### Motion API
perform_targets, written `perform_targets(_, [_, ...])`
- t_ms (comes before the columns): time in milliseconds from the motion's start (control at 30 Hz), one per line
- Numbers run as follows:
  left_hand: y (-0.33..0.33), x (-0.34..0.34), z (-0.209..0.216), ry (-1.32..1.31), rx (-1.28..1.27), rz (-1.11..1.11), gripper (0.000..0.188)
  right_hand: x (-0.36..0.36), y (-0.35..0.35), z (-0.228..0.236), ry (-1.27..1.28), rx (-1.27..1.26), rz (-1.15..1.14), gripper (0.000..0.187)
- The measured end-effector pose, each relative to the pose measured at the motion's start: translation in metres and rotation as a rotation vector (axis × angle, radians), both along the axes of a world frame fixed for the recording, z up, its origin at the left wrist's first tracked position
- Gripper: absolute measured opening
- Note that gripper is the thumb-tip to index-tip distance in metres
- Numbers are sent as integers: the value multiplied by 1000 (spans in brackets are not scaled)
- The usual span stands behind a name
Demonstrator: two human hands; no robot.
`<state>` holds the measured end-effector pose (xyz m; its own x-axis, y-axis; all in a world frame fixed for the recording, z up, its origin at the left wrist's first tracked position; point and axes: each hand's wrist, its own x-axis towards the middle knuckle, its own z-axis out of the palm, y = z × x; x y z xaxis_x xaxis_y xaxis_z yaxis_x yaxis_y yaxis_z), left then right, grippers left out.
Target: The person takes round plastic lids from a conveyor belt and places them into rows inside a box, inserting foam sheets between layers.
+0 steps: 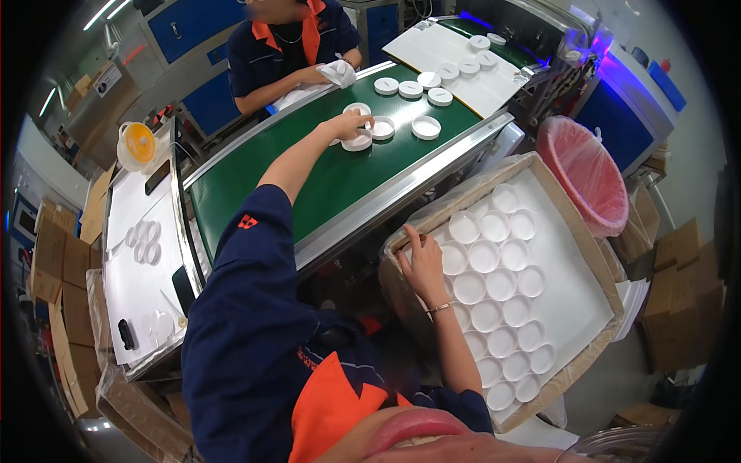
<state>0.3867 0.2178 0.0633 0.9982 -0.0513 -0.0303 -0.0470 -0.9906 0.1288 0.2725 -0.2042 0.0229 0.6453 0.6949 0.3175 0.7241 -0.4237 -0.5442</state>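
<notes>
Over the green conveyor belt (301, 181), my left hand (347, 126) is stretched out, its fingers bent down around shallow white round lids (356, 142). Its fingertips touch the lids, and part of the grip is hidden. Another white lid (381, 128) lies just right of those fingers, and one more (426, 127) sits apart on the belt. My right hand (424, 268) rests with fingers spread at the near left edge of a lined cardboard box (575, 181). Beside that hand, rows of white round lids (484, 255) lie on a white sheet in the box.
Several white lids (411, 89) sit farther up the belt, near a white board (455, 58). Across the belt, a co-worker holds a white cloth (338, 73). A pink lined bin (583, 177) stands right of the box. At left, a white table (127, 297) carries a phone (157, 177).
</notes>
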Motion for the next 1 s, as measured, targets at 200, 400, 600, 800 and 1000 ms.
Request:
perform_targets(200, [2, -20, -3, -92, -100, -2, 36, 0, 1, -3, -5, 13, 21, 61])
perform_targets(400, [-23, -52, 9, -111, -140, 1, 34, -2, -1, -3, 2, 12, 19, 62])
perform_targets(600, [-67, -100, 32, -467, -489, 150, 28, -4, -2, 4, 11, -22, -5, 62])
perform_targets(800, [-178, -150, 77, -288, -2107, -27, 40, -2, 0, 1, -19, 20, 4, 54])
perform_targets(1000, [-264, -145, 85, 285, -2821, -295, 38, 5, 2, -16, 108, 162, 46, 33])
